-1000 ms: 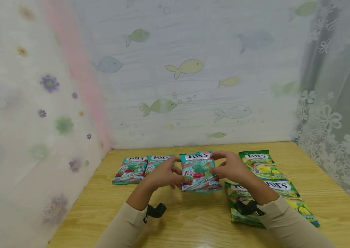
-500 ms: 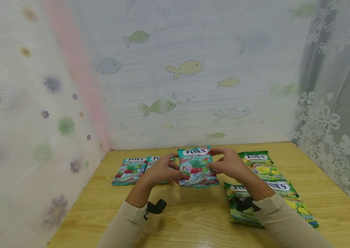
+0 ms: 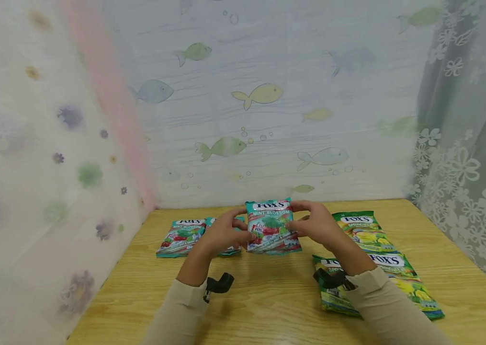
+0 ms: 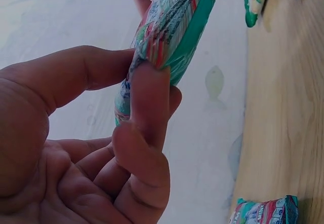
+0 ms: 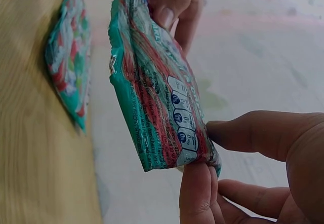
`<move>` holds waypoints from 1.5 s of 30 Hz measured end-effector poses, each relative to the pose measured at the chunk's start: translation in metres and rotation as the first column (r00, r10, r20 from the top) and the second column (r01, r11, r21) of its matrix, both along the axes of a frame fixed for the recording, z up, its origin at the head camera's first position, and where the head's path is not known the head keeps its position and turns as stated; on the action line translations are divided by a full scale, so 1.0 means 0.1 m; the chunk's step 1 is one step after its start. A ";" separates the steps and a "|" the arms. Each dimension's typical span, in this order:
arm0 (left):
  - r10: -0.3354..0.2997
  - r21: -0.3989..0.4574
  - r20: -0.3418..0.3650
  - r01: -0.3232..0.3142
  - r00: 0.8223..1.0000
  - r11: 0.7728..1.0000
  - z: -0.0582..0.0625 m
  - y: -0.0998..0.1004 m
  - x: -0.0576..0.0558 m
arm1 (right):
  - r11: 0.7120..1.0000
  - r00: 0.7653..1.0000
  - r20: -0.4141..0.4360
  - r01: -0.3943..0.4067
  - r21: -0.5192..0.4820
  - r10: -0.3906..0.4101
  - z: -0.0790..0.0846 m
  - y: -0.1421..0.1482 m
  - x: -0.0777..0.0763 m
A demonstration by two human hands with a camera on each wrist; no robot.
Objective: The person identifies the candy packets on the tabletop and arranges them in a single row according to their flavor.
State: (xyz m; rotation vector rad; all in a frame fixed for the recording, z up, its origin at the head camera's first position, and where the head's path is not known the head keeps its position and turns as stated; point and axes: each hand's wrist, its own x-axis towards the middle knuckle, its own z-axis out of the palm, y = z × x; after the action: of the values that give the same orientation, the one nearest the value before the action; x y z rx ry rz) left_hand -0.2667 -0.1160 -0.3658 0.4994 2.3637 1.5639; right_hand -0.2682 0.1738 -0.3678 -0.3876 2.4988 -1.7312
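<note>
Both hands hold a teal Fox's Mint Blossom candy bag (image 3: 272, 230) upright above the table, its printed front facing the head camera. My left hand (image 3: 222, 235) pinches the bag's left edge, thumb in front and fingers behind, as the left wrist view also shows. On the opposite edge, my right hand (image 3: 318, 225) pinches it the same way. Behind the left hand lie two more Mint Blossom bags, one in full sight (image 3: 181, 238) and the other (image 3: 231, 250) partly covered by that hand. Below the right forearm, a green Springtea-like bag (image 3: 338, 299) is partly hidden.
Two more green and yellow Fox's bags lie at the right, one farther back (image 3: 364, 232) and one nearer (image 3: 412, 287). The wooden table (image 3: 260, 311) meets a fish-patterned curtain (image 3: 268, 129) at its back edge. A flowered curtain (image 3: 66, 191) hangs on the left.
Both hands have lifted the held Mint Blossom bag a little higher and shifted it slightly left. The bags on the table have stayed where they were.
</note>
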 end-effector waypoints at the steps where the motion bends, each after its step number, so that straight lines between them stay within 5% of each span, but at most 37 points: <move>1: 0.008 0.004 -0.003 -0.008 1.000 1.000 0.00 0.00 0.00 | 1.000 1.000 -0.002 0.001 0.003 -0.001 0.00 -0.01 0.00; 19: 0.157 0.007 -0.088 -0.157 0.984 0.988 -0.13 -0.04 -0.13 | 0.998 0.999 -0.020 0.034 -0.053 -0.035 0.01 -0.17 -0.08; 34: 0.199 0.008 -0.109 -0.199 0.974 0.980 -0.28 -0.10 -0.23 | 0.989 0.998 -0.003 0.056 -0.140 -0.057 -0.27 -0.29 -0.21; 45: 0.250 -0.086 -0.092 -0.258 0.964 0.962 -0.42 -0.11 -0.30 | 0.990 0.998 0.012 0.058 -0.132 -0.057 -0.45 -0.32 -0.26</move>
State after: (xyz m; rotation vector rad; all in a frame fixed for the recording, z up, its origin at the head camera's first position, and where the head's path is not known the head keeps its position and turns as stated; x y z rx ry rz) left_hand -0.2966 -0.1266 -0.4080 0.2489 2.6386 1.5458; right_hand -0.2938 0.1418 -0.4126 -0.3201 2.4206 -1.9221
